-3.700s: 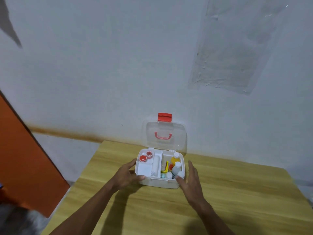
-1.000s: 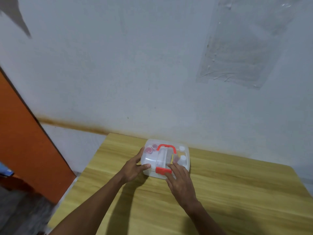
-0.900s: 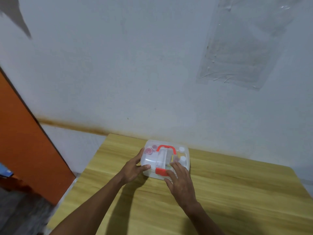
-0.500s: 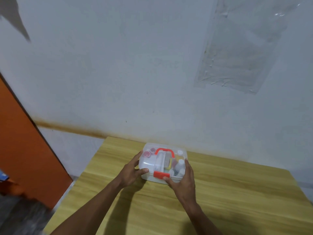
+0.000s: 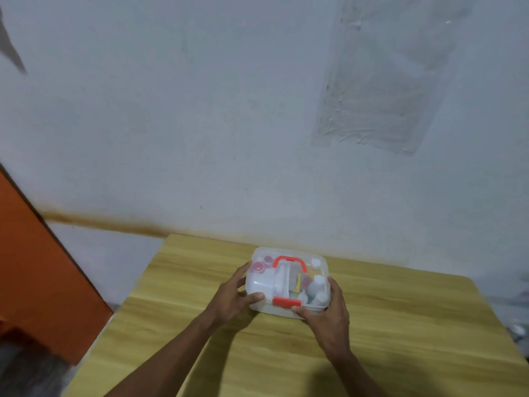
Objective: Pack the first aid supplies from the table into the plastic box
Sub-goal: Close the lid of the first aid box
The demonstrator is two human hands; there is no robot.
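Note:
The plastic box (image 5: 322, 266) sits near the far edge of the wooden table (image 5: 400, 325), its clear lid down. A red handle (image 5: 289, 260) lies on the lid and a red latch (image 5: 286, 302) is at the front. Through the lid I see white bottles (image 5: 316, 283) on the right and small pink-capped jars (image 5: 259, 265) at the back left. My left hand (image 5: 232, 296) grips the box's left side, thumb on the front corner. My right hand (image 5: 329, 313) holds the right front corner, thumb beside the latch.
A pale wall stands right behind the table, with a sheet of clear plastic (image 5: 386, 81) taped to it. An orange panel (image 5: 34, 267) borders the left side. The table's left edge drops off close to my left forearm.
The lid stood open 3.7 s ago and is now down. Over the last second my right hand slid from the lid's front to the box's right front corner.

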